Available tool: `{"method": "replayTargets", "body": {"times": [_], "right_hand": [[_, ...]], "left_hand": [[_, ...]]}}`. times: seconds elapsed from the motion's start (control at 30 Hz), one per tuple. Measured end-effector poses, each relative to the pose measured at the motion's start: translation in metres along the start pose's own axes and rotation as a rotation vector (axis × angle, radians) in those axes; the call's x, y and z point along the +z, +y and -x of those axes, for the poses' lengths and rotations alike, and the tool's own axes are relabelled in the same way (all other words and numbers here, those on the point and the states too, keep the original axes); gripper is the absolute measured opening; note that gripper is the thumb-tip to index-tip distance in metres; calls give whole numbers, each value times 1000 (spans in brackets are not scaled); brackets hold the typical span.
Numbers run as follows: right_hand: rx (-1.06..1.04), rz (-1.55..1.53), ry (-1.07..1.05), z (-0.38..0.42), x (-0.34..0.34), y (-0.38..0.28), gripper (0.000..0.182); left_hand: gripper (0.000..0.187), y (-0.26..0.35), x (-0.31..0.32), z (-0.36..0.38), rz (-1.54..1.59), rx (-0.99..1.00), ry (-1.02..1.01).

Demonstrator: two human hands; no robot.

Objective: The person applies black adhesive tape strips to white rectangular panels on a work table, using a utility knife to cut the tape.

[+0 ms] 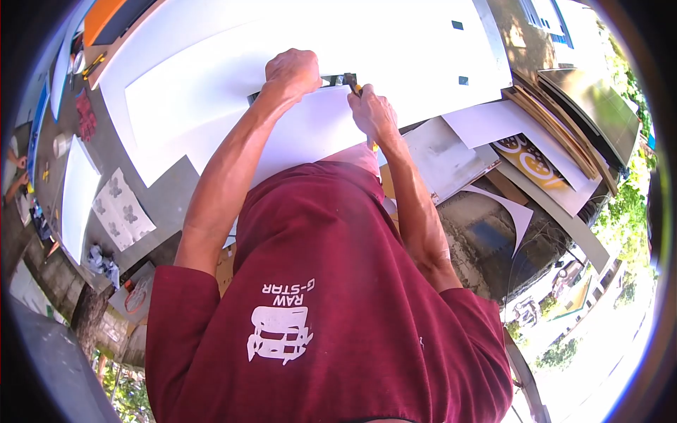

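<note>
My left hand (293, 74) is closed in a fist over a narrow dark strip (331, 82) with lighter patches, which lies across a large white sheet (211, 77). In my right hand (374, 113) is a tool (351, 80) with a dark end and a yellow-and-black handle; my fingers hide most of it. The tool's dark end meets the right end of the strip. Nearer my body, a white panel (310, 130) reaches from the strip to my maroon shirt.
Stacked boards and offcuts (557, 134) lie at the right. At the left are a red glove (86, 116), a white sheet with grey floral prints (121, 209) and an orange-faced object (106, 20). Another person's hands (20, 173) show at the far left edge.
</note>
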State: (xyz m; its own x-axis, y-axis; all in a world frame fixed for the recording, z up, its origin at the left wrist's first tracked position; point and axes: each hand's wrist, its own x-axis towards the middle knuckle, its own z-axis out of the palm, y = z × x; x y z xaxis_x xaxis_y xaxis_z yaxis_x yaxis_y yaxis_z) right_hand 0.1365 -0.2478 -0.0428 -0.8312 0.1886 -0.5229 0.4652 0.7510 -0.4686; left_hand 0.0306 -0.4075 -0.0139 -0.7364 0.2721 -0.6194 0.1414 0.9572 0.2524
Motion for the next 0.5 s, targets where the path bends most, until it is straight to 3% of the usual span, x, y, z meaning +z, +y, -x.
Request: {"method": "replayTargets", "body": {"times": [0.3,0.4,0.5], "right_hand": [[-30,228,-3,5,13,-8,35],[-66,293,-104,28,0,1,26],[-5,-17,-65,32,-2,22,35]], "left_hand": [[15,-1,4,-5,-6,-26,-10],[16,-6,-1,-3,17,-26,-1],[19,-17,-12,10,149,54,-29]]}}
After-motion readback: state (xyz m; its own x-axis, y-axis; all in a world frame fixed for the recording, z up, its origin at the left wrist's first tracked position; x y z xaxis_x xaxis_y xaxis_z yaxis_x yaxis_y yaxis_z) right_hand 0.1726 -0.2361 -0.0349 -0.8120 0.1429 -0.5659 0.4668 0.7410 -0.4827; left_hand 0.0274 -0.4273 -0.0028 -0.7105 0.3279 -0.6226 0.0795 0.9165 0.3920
